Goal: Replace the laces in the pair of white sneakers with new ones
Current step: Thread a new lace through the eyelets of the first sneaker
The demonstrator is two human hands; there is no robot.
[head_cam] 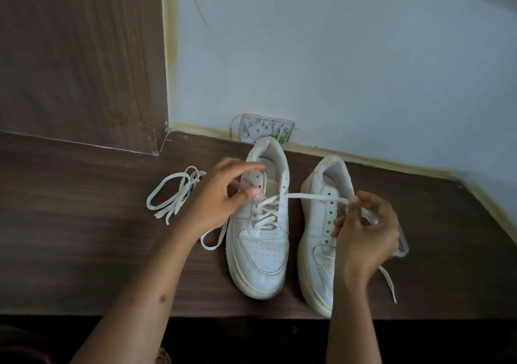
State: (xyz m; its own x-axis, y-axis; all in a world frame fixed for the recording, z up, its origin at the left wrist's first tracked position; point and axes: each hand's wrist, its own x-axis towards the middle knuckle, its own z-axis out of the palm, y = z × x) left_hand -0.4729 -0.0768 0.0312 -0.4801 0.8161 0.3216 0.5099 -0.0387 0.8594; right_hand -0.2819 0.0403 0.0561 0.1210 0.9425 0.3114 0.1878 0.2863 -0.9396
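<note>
Brown desk [84, 251]: my right hand [366, 232] pinches the lace [310, 196], stretched left to the centre shoe [261, 223]; left hand [221, 195] fingers loosely curled at its eyelets

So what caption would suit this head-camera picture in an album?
Right hand pulls a lace taut from the half-laced left sneaker; left hand steadies its eyelets.
</note>
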